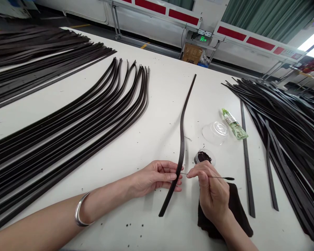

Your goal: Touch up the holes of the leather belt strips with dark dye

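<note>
Leftmost on the white table, flat stacks of dark straps run toward the far edge. Next to them, a row of long black strips lies on edge, the far ends curving and some splaying apart. A silver bangle circles the left wrist. The left hand pinches a single dark strap between thumb and fingers, low along its length; this strap stands in a shallow S, its near end slanting toward the person and its far end pointing away. From its right edge a thin tool extends rightward, ending in a dark, flattened tip; whether its fine left end touches the strap, I cannot tell. Behind the table sits a cardboard box, its contents hidden. A small, clear round tub stands open just beyond the right hand, holding a dark, paste-like substance, with the hand covering its near side. The right hand grips the tool between thumb and curled fingers, above a dark folded cloth. Beyond the tub lies a clear plastic lid. To its right, a green capped pouch rests with its lower end over a loose strap; its print is too small to read. Farthest right, a tangled heap of black straps spreads across the table.
</note>
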{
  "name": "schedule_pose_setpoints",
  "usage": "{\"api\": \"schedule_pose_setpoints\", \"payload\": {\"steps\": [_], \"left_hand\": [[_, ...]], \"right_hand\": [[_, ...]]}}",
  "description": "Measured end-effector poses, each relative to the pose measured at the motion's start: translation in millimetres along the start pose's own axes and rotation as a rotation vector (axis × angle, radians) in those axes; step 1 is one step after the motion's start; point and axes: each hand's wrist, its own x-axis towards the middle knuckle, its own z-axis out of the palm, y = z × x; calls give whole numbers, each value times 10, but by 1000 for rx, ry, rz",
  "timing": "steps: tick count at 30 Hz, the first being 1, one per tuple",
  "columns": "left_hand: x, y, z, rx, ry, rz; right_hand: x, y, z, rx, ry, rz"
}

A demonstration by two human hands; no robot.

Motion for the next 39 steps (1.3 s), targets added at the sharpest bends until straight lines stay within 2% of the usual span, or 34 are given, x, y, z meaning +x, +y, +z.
{"api": "schedule_pose_setpoints", "payload": {"steps": [11, 39], "left_hand": [[4, 15, 18, 9, -10, -4], [7, -6, 26, -9, 23, -6]], "right_hand": [[-10, 15, 31, 4, -10, -58], [-31, -11, 37, -73, -16, -31]]}}
